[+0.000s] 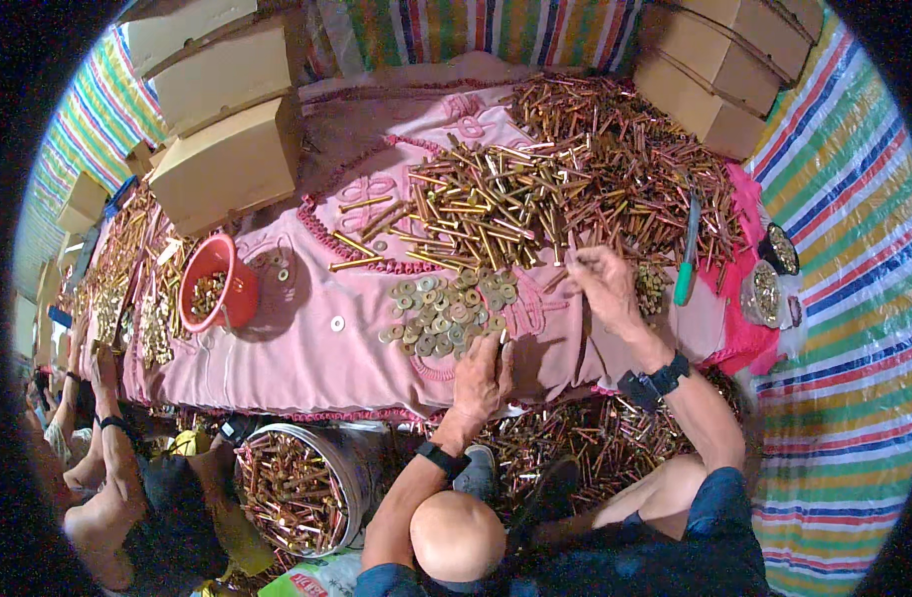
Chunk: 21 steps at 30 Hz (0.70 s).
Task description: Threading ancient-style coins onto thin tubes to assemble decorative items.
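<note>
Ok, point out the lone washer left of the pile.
The pale washer on the pink cloth, between the red bucket and the washer pile and touching neither; the pile's pieces overlap.

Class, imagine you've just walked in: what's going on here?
The person is sorting through hardware on a pink cloth. Their left hand is at the near edge of a pile of washers; their right hand is near the heap of bolts, fingers bent, though whether it holds anything is unclear. A red bucket is to the left, and a co-worker's hand shows farther left.
</note>
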Available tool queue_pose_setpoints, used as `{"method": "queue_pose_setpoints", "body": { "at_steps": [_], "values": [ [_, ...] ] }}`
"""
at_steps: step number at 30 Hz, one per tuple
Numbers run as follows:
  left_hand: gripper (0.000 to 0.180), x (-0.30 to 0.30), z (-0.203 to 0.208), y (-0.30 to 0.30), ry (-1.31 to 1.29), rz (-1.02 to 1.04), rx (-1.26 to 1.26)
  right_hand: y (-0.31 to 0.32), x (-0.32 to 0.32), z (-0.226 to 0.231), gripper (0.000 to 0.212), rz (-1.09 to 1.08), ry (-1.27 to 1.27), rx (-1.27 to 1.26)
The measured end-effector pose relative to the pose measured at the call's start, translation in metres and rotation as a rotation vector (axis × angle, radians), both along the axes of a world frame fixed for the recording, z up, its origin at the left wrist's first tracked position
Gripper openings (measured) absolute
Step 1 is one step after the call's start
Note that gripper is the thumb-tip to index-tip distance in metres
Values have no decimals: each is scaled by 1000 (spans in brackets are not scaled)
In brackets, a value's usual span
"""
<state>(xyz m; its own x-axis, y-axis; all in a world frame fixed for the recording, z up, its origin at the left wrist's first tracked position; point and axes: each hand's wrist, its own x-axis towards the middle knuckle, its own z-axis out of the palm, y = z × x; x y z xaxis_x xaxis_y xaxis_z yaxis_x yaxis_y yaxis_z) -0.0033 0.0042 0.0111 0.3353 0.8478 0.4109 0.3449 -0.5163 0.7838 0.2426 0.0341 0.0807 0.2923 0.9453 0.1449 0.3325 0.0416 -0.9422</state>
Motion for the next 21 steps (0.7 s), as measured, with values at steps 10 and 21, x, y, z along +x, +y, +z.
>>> {"method": "queue_pose_setpoints", "body": {
  "at_steps": [10,21],
  "values": [
    [26,3,-12,2,-34,1,39,-66,-14,-11,27,364,-927,71],
    [28,3,0,1,-60,0,47,-44,-86,33,68,197,59,76]
  ]
}}
